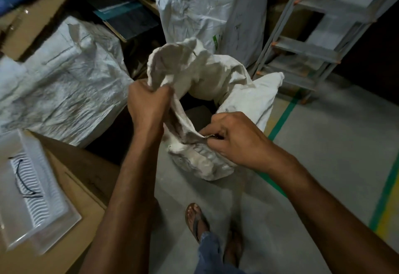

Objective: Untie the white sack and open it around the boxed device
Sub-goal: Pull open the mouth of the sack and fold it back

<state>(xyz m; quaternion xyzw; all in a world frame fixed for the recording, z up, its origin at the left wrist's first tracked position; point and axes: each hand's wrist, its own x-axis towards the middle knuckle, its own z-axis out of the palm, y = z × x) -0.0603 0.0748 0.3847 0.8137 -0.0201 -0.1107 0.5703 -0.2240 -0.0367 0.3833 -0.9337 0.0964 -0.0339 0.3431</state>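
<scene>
crumpled white woven sack [203, 79] standing upright on grey concrete floor [323, 155], mouth loosened, dark opening between both hands. left hand [146, 103] fisted on the far-left rim; right hand [235, 137] pinching the near rim, nearer. boxed device hidden inside, below.

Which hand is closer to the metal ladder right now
Right. The right hand grips the white sack's near rim, on the side towards the ladder. The left hand holds the sack's opposite edge, farther from it.
</scene>
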